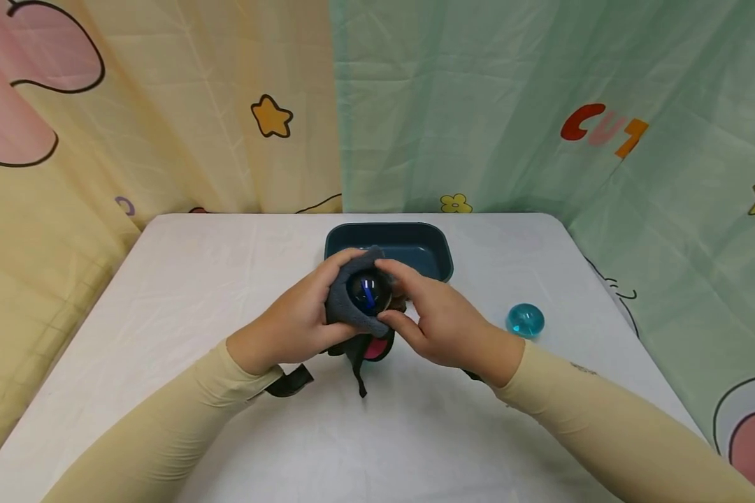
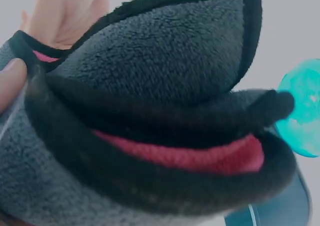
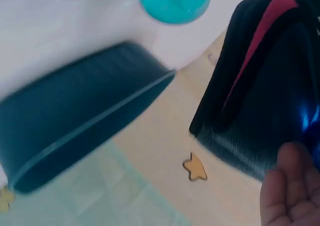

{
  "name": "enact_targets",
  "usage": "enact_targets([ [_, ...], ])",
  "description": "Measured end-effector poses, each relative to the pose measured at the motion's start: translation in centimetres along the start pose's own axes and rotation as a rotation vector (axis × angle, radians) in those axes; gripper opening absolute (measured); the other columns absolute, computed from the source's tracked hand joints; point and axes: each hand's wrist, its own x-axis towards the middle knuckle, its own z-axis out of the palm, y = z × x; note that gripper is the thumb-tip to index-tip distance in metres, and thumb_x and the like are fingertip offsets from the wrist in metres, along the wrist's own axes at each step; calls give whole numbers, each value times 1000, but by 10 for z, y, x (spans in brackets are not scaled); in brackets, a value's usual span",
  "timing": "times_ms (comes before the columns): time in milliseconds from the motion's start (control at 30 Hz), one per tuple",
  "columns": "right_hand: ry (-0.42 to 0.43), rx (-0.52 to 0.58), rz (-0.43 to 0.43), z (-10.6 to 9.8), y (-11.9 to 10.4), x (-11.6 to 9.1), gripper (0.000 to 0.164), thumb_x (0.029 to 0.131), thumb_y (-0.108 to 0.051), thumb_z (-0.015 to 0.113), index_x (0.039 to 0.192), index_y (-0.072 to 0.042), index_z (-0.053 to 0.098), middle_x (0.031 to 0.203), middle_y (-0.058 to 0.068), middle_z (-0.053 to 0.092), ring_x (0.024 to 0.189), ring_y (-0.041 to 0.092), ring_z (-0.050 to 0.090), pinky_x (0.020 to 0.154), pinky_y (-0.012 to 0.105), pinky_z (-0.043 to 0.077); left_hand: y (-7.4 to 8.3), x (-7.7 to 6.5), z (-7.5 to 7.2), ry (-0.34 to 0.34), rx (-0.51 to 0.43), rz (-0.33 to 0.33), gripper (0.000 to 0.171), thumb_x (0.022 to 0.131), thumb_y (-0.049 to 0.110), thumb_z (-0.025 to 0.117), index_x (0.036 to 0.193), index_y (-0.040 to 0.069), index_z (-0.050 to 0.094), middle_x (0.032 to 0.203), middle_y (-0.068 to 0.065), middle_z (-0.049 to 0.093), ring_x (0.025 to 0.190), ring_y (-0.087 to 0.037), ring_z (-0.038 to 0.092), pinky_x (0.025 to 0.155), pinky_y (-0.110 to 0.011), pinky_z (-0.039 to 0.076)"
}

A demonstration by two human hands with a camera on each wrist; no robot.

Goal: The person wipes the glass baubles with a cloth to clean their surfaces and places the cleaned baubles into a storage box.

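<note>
A grey fleece cloth (image 1: 346,302) with black edging and a pink reverse side wraps partly around a dark glossy ball (image 1: 369,292) with a blue streak. My left hand (image 1: 294,318) grips the cloth from the left, thumb below and fingers above. From the right, my right hand (image 1: 443,318) holds the ball between thumb and fingertips, close to the cloth's edge. Folds of the cloth (image 2: 165,50) fill most of the left wrist view. In the right wrist view, fingers (image 3: 295,168) lie beside the cloth and the ball is mostly cut off.
Behind the hands stands a dark teal rectangular tray (image 1: 440,262) on the white-covered table (image 1: 226,244). A clear turquoise ball (image 1: 525,320) rests on the table to the right, near my right forearm. Printed curtains (image 1: 415,105) hang behind the table.
</note>
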Motion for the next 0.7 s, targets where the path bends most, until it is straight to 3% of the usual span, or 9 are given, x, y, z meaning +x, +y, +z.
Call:
enact_targets([
  [133, 71, -164, -197, 0, 7, 1, 65, 93, -9, 80, 149, -7, 49, 95, 6, 74, 83, 19, 68, 75, 35, 58, 0, -1, -2, -12, -34, -10, 87, 89, 8, 84, 159, 10, 32, 150, -10, 54, 130, -23, 61, 111, -45, 50],
  [233, 118, -245, -242, 0, 9, 1, 64, 89, -10, 84, 145, -9, 53, 81, 4, 69, 72, 19, 63, 68, 34, 54, 1, -2, -1, -19, -22, -17, 87, 90, 10, 84, 160, 11, 32, 151, -10, 53, 132, -23, 60, 112, -45, 50],
  [333, 82, -179, -125, -1, 4, 1, 63, 91, -14, 83, 145, -5, 53, 89, 5, 74, 79, 18, 69, 70, 32, 57, 2, -1, 0, -20, 0, -11, 87, 91, 11, 84, 160, 11, 31, 153, -9, 52, 134, -23, 58, 114, -46, 48],
  [467, -25, 156, 151, 0, -4, 1, 57, 100, -16, 74, 145, 4, 47, 99, 5, 79, 79, 14, 69, 65, 28, 55, 4, -2, 1, -21, 43, -3, 88, 91, 13, 84, 160, 11, 30, 152, -10, 52, 134, -24, 58, 114, -48, 49],
  [533, -36, 257, 237, 1, -7, 1, 52, 102, -18, 71, 142, 5, 48, 93, 4, 79, 73, 12, 66, 60, 27, 51, 4, -2, 2, -22, 61, -4, 87, 91, 13, 84, 160, 10, 30, 151, -11, 52, 134, -26, 58, 113, -49, 49],
  [600, -34, 260, 254, 2, -9, 1, 50, 103, -19, 70, 141, 5, 49, 96, 4, 78, 75, 12, 67, 64, 28, 54, 4, -3, 2, -22, 63, -3, 87, 90, 13, 85, 160, 10, 31, 151, -11, 53, 135, -26, 57, 114, -50, 48],
  [700, -22, 134, 185, 2, -9, 0, 59, 102, -24, 72, 146, 4, 46, 107, 6, 78, 90, 13, 73, 77, 31, 61, 1, -4, 2, -13, 61, 9, 87, 89, 13, 86, 159, 10, 33, 151, -10, 52, 134, -26, 57, 113, -49, 49],
])
